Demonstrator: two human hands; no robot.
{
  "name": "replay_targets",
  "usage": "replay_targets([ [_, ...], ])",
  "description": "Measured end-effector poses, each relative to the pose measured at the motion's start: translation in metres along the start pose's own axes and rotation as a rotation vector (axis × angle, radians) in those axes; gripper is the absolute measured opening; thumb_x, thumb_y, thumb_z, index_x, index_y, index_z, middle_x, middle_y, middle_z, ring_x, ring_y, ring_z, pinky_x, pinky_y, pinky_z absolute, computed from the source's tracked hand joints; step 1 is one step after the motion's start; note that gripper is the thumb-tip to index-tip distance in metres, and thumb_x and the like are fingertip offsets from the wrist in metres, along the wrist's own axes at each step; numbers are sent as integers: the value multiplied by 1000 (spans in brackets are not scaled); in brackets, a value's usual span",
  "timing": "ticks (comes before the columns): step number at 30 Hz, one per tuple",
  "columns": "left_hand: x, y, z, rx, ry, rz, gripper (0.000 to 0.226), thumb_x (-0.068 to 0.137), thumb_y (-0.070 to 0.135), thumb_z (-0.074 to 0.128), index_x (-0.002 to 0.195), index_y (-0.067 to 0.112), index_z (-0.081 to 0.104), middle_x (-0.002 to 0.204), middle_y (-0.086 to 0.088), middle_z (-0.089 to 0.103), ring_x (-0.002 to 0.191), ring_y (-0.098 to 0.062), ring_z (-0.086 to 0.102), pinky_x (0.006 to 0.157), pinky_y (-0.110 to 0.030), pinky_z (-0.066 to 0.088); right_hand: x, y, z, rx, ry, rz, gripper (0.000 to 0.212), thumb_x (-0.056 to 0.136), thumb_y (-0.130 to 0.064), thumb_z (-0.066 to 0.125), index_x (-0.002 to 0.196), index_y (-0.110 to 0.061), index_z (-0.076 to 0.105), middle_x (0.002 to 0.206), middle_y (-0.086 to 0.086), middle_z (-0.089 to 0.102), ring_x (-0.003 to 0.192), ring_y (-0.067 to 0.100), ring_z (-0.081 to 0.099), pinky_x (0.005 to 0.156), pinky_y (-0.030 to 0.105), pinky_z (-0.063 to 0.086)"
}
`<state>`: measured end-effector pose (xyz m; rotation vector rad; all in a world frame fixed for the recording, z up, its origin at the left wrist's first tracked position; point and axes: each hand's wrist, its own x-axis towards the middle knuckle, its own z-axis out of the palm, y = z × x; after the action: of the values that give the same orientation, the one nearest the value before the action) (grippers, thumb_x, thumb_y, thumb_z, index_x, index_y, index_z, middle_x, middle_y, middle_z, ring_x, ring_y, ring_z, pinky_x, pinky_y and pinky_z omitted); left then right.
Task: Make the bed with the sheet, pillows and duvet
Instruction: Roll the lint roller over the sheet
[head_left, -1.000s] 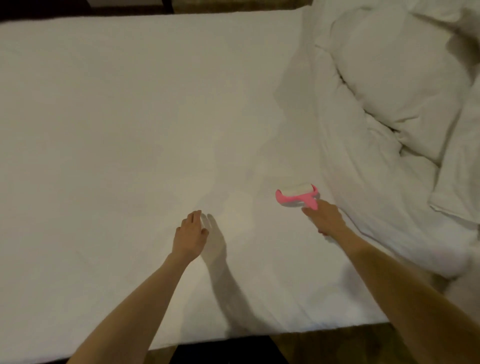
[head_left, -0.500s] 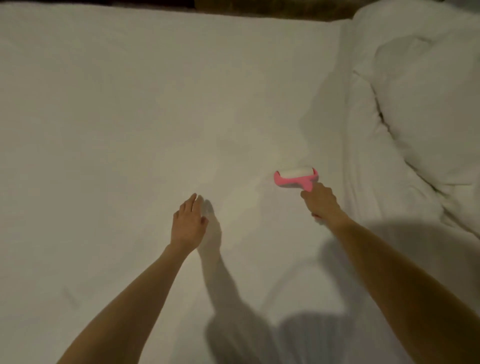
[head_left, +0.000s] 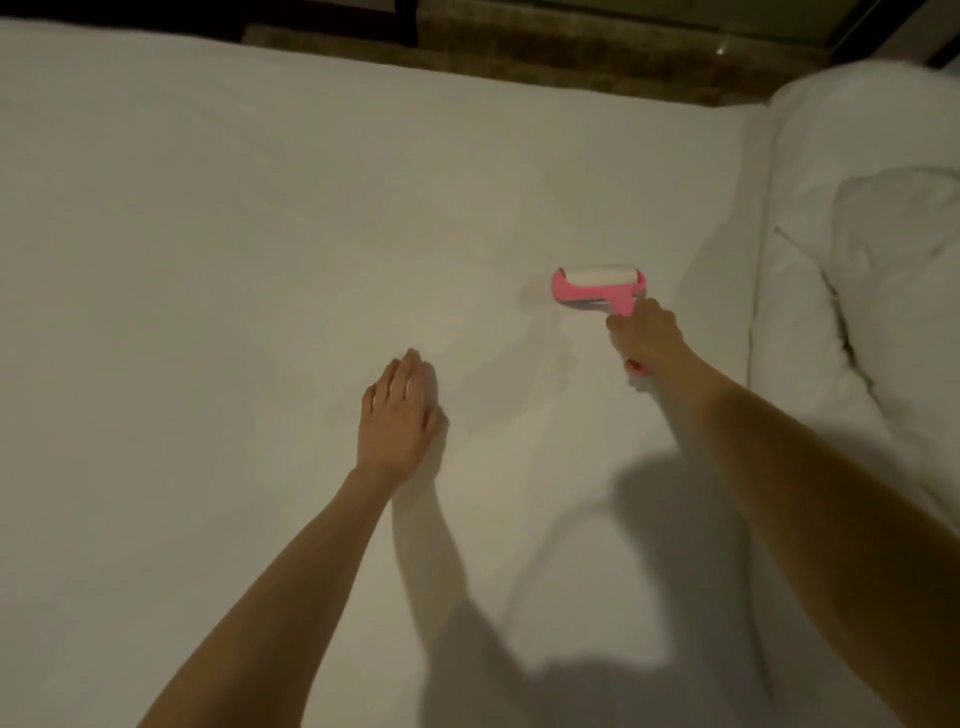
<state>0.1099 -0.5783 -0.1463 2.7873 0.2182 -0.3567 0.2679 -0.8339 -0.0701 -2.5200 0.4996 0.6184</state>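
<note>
A smooth white sheet (head_left: 234, 260) covers the mattress across most of the view. My right hand (head_left: 644, 338) grips the handle of a pink lint roller (head_left: 597, 288), whose white roll lies on the sheet right of centre. My left hand (head_left: 400, 415) rests flat on the sheet with straight fingers, to the left of the roller. A bunched white duvet (head_left: 810, 322) lies along the right side, with a white pillow (head_left: 904, 239) on top of it.
Beyond the far edge of the bed runs a strip of brown floor (head_left: 571, 57). My body's shadow falls on the sheet at the bottom centre.
The right hand has pushed the lint roller farther away across the sheet. My view has moved forward over the bed, so the near edge is out of sight. The left hand stays flat.
</note>
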Motion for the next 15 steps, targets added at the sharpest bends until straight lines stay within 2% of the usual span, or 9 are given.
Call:
replay_targets([
  [2,30,3,-3,-28,47,-31,65,90,39,27,149,11,25,158,-6,19,145,-26,16,114,-41,17,22,-14,2,8,20,-22,27,93,-18,45,113,-2,55,72,5,50,49,15,48,40,22,32],
  [4,58,4,-3,-52,72,-54,60,95,37,28,150,15,22,159,-4,15,146,-24,11,115,-42,13,46,-27,3,9,48,-44,29,93,-20,45,114,-2,54,71,3,48,49,11,45,40,23,30],
  [7,79,0,8,-36,99,-77,57,98,39,29,151,24,16,161,1,6,148,-20,3,118,-43,8,78,-42,5,57,81,-45,32,89,-22,46,114,-4,55,89,9,60,53,17,53,40,23,34],
  [10,82,-5,22,30,153,-87,57,96,43,24,150,27,18,160,3,9,148,-18,5,118,-43,9,108,-62,8,75,101,-67,35,89,-22,47,117,-2,56,100,13,63,74,27,62,52,25,39],
  [12,85,-8,28,51,195,-86,56,96,42,26,150,27,23,160,3,14,147,-18,9,117,-42,10,128,-78,9,71,131,-86,37,90,-23,46,120,-2,55,109,15,64,85,27,62,61,26,38],
  [13,87,-9,30,49,213,-86,56,95,42,27,149,26,24,159,2,16,147,-18,11,116,-42,10,136,-86,9,72,143,-99,38,91,-22,46,121,-1,54,113,16,63,88,28,62,58,24,39],
  [15,88,-11,34,37,229,-79,56,95,42,28,149,26,26,159,2,17,147,-18,11,116,-42,11,148,-102,10,93,150,-116,37,93,-19,44,124,-1,52,118,17,61,93,29,62,38,14,37],
])
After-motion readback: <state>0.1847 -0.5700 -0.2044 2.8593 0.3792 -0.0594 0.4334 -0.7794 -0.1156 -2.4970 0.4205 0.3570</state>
